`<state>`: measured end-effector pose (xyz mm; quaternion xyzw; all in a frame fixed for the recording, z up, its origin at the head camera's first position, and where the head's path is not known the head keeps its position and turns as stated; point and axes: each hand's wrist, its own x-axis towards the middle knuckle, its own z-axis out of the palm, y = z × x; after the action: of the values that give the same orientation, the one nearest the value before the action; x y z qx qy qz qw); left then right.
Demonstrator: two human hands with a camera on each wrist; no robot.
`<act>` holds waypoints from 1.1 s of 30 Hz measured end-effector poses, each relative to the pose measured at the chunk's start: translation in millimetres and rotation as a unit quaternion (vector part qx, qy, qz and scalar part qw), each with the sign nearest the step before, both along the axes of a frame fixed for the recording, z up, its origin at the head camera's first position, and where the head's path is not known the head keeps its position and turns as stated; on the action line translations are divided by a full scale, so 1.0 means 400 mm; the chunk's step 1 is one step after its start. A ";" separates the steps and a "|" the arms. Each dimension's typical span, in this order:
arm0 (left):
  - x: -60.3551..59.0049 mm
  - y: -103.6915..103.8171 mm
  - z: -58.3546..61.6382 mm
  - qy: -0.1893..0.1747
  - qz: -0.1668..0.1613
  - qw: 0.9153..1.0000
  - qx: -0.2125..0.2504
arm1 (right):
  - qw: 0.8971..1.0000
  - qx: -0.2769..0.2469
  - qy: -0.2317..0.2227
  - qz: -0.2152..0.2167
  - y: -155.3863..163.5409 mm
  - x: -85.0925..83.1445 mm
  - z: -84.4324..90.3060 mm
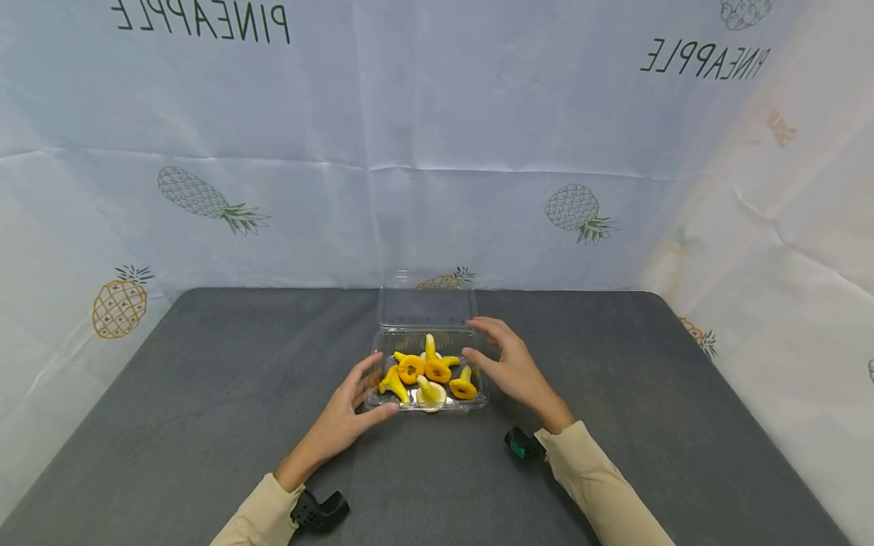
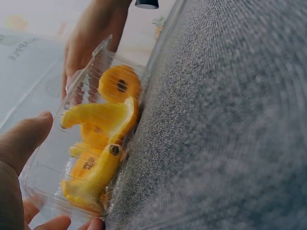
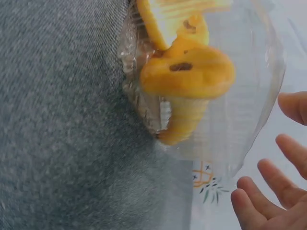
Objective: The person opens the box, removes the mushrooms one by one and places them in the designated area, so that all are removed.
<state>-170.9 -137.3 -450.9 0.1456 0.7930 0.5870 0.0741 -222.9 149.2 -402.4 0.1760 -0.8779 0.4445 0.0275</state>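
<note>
1. A clear plastic clamshell box (image 1: 426,375) sits near the middle of the dark grey table (image 1: 205,394), a little toward the near edge, with its hinged lid (image 1: 426,307) standing upright at the far side
2. Inside lie several yellow toy mushrooms (image 1: 429,373) (orange caps, paler stems), loosely heaped; the left wrist view shows them pressed against the tray wall
3. The left hand (image 1: 348,413) touches the box's near left corner, thumb along the front rim and fingers relaxed against the side; it steadies the box and does not clasp it
4. The right hand (image 1: 508,364) hovers at the box's right side with fingers spread and gently bent, holding nothing; whether any fingertip touches the plastic I cannot tell
5. Judging by this, the filling looks done, and bringing the lid down over the tray is what remains, since the box stands wide open
6. A pineapple-print cloth (image 1: 437,152) hangs behind the table's far edge
</note>
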 end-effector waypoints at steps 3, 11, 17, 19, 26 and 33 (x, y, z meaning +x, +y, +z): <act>0.001 0.000 0.001 0.001 0.000 1.000 0.002 | 1.000 0.004 0.010 0.013 -0.007 0.010 0.010; 0.001 0.000 -0.001 0.014 0.000 1.000 0.002 | 0.999 0.014 0.014 0.048 -0.028 0.030 0.030; 0.000 -0.001 -0.001 0.016 0.002 1.000 0.000 | 0.996 0.011 0.007 0.088 -0.049 0.042 0.039; 0.000 -0.002 0.000 0.015 0.002 1.000 -0.001 | 0.994 0.015 0.007 0.104 -0.058 0.044 0.040; -0.001 -0.002 -0.002 0.019 -0.001 1.000 -0.002 | 0.988 0.048 0.006 0.146 -0.085 0.046 0.040; -0.001 -0.002 -0.003 0.024 -0.002 1.000 0.001 | 0.984 0.073 -0.004 0.162 -0.105 0.050 0.042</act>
<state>-171.4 -138.0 -452.2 0.1611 0.7936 0.5840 0.0558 -203.0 107.3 -385.5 0.3159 -0.8679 0.3783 -0.0613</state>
